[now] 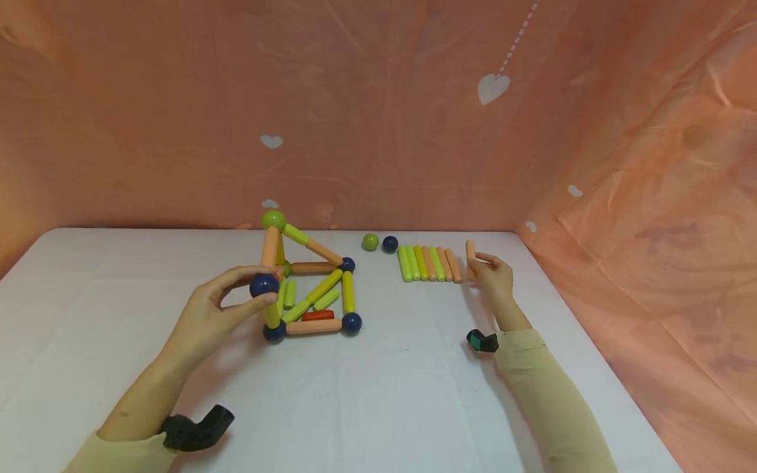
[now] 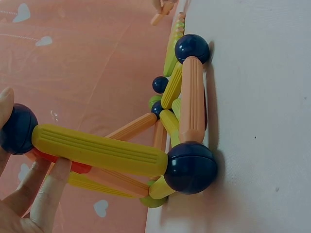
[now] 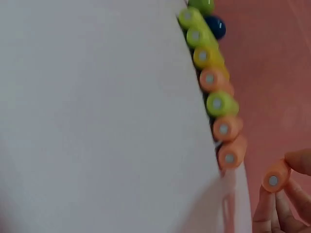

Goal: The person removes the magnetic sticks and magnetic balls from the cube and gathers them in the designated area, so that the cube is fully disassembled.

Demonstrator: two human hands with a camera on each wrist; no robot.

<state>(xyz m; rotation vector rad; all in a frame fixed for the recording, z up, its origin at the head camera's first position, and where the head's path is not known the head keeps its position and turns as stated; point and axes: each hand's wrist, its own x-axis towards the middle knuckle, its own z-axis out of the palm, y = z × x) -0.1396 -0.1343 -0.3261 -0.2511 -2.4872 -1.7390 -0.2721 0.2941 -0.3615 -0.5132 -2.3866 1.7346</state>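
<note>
My left hand (image 1: pixel 204 318) grips a navy ball (image 1: pixel 263 285) at the raised front corner of a frame of magnetic building sticks and balls. Below this ball, a yellow stick (image 2: pixel 99 148) runs down to a navy ball (image 2: pixel 190 167) on the table. A green ball (image 1: pixel 273 219) tops the frame's rear upright. Within the base lie a short red stick (image 1: pixel 317 316) and short green sticks (image 1: pixel 290 294). Over at the right, my right hand (image 1: pixel 495 279) pinches an orange magnetic stick (image 1: pixel 470 251), whose silver end (image 3: pixel 273 180) shows in the right wrist view.
Beside the right hand, several green, yellow and orange sticks (image 1: pixel 428 264) lie in a row on the white table (image 1: pixel 402 394). A loose green ball (image 1: pixel 370 242) and navy ball (image 1: pixel 389 244) sit behind them. A pink curtain (image 1: pixel 378 118) hangs along the back and right.
</note>
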